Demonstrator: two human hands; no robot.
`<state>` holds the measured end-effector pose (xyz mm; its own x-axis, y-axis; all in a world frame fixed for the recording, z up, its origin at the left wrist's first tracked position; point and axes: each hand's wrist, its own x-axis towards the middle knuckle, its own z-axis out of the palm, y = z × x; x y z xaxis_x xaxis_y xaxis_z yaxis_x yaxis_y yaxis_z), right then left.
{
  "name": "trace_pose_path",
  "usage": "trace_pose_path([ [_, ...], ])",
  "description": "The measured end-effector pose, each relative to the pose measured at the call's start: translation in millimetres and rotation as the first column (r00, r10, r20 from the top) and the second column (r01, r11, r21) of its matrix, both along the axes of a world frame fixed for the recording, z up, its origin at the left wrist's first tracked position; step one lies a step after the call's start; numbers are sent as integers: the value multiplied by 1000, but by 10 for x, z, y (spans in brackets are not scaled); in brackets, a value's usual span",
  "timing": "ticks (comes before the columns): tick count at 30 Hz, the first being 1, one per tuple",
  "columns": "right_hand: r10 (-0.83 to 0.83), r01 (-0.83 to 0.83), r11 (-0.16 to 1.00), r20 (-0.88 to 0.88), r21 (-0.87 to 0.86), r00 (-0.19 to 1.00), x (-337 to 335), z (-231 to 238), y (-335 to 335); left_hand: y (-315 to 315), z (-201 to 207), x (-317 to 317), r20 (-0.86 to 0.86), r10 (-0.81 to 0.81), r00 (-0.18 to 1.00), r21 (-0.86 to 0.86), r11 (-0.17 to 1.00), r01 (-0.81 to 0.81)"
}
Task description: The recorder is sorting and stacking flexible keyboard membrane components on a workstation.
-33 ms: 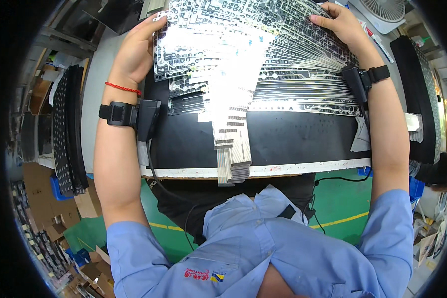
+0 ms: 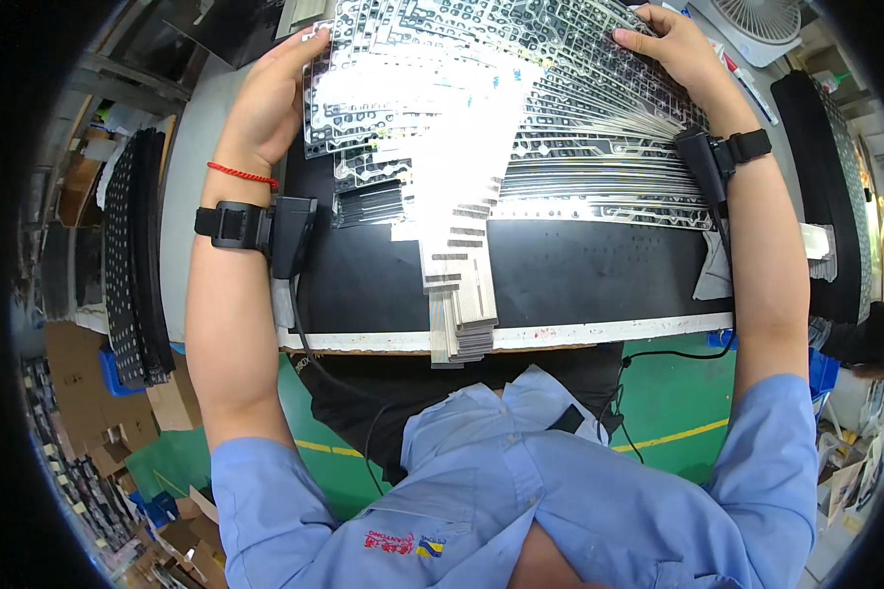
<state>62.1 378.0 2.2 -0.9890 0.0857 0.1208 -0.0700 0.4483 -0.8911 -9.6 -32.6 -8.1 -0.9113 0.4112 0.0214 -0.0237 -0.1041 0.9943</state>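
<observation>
A fanned stack of printed membrane circuit sheets (image 2: 599,128), dark with silver traces and rows of pads, covers the far part of the black work mat (image 2: 599,275). My left hand (image 2: 273,98) grips the stack's left edge, thumb on top. At the far right edge, my right hand (image 2: 680,51) holds the sheets between thumb and fingers. The fingers beneath the sheets are mostly hidden on both sides. Pale flat ribbon tails (image 2: 473,285) run from the stack toward me, overlapping in steps, and hang past the table's near edge. Glare whitens the middle of the stack.
A white fan (image 2: 756,27) stands at the far right, with pens (image 2: 751,86) beside it. Black padded racks flank the table on the left (image 2: 133,255) and right (image 2: 830,196). Cables run from the black wrist devices (image 2: 293,236) down past the table edge (image 2: 599,334).
</observation>
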Motion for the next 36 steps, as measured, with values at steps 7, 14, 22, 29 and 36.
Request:
trace_pose_path([
  [7,-42,48,974,-30,221,999,-94,-146,290,60,193,204,81,-152,985,-228,959,167],
  [14,83,95,855,-315,509,946,19,-79,-273,281,181,337,-19,-141,990,-203,970,134],
  [22,-41,441,850,-797,289,602,169,187,-357,-37,197,-39,-148,-81,986,209,972,111],
  [29,13,209,935,-619,286,786,183,106,-402,-5,181,-259,-111,365,924,507,821,-263],
  [36,347,-217,799,-137,561,928,239,-32,-400,-180,-7,-244,6,387,922,418,837,-354],
])
